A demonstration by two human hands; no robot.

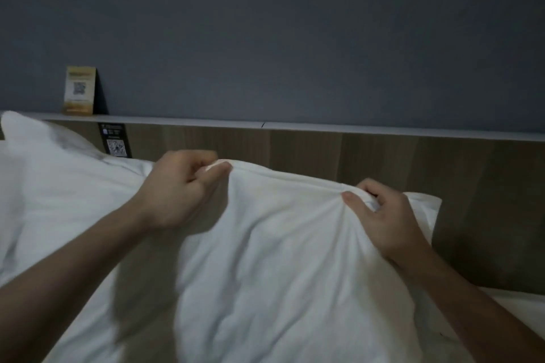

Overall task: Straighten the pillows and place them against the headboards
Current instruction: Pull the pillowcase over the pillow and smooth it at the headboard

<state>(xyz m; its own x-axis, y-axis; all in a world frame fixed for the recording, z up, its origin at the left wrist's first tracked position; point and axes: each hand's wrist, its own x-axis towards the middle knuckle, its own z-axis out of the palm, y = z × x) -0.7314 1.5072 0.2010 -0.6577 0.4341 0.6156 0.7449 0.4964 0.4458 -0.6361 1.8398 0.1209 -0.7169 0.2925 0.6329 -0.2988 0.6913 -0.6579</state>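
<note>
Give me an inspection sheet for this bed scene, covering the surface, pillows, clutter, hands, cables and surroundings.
Surface: white bed sheet, bare strip at right.
Job's things: held pillow lifted upright before the wooden headboard; second pillow at left, leaning on the headboard.
Clutter: nothing seen.
Grips: left hand pinches the held pillow's top edge; right hand bunches the top edge near its right corner.
Cables: nothing seen.
Surroundings: grey wall; ledge with a yellow QR card; black QR sticker on the headboard.
</note>
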